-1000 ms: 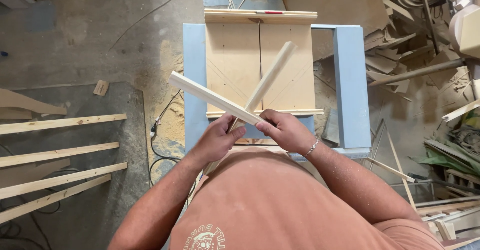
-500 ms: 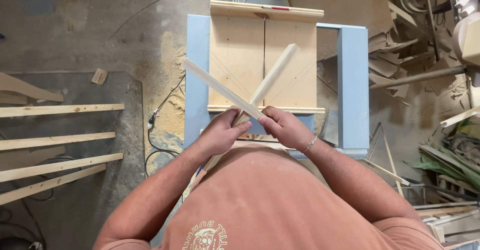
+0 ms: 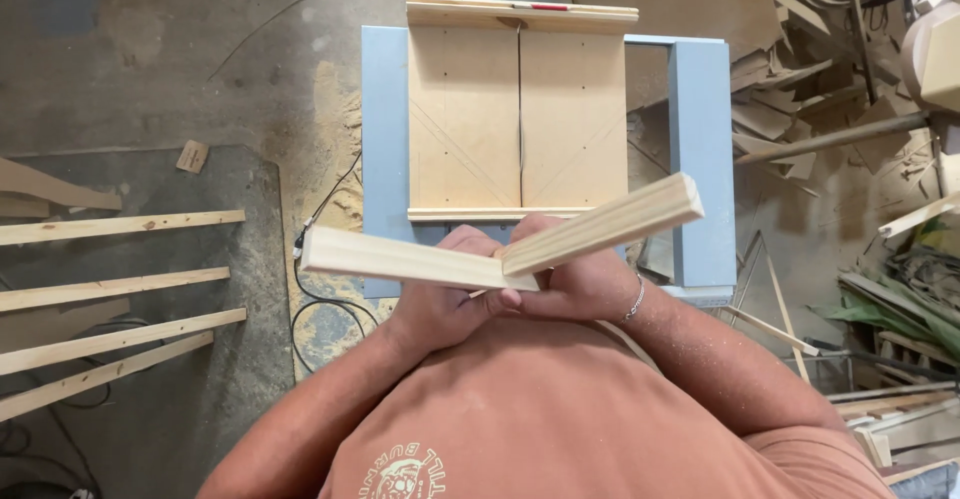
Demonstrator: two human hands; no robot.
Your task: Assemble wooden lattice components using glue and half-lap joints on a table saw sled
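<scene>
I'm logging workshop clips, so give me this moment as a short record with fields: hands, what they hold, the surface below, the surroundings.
left hand: grips the left moulding strip
right hand: grips the right moulding strip
strips: pale wood, ends meet in front of the hands, forming a shallow V
below: wooden crosscut sled with centre slot, on a blue saw table
floor left: four long wooden slats, sawdust, a black cable
floor right: pile of wood offcuts
</scene>
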